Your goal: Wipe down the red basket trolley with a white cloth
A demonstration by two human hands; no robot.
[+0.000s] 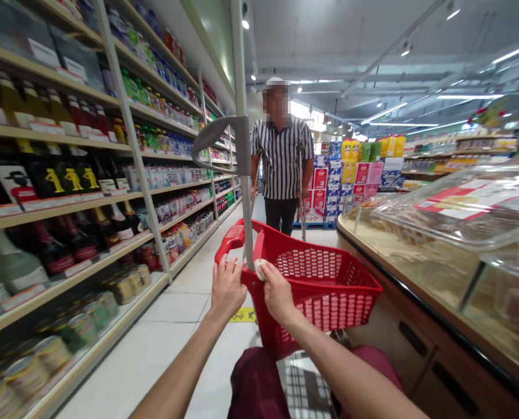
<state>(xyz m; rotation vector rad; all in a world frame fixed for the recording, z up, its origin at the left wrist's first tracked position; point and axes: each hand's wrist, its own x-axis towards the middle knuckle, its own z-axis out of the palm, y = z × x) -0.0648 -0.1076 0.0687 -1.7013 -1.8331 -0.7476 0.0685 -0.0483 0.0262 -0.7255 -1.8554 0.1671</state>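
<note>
A red plastic shopping cart stands in front of my knees, its basket sides full of holes. My left hand grips the cart's red frame just below its handle, fingers curled over the edge. In my right hand is a crumpled white wipe, pressed to the rim beside the base of a tall pale pole. A grey loop-shaped fitting is fixed on that pole, above my hands.
Shelves of bottles and cans line the left side. Ahead in the aisle stands a person in a striped shirt with crutches. A display counter with clear lids runs close along the right; stacked cartons stand behind.
</note>
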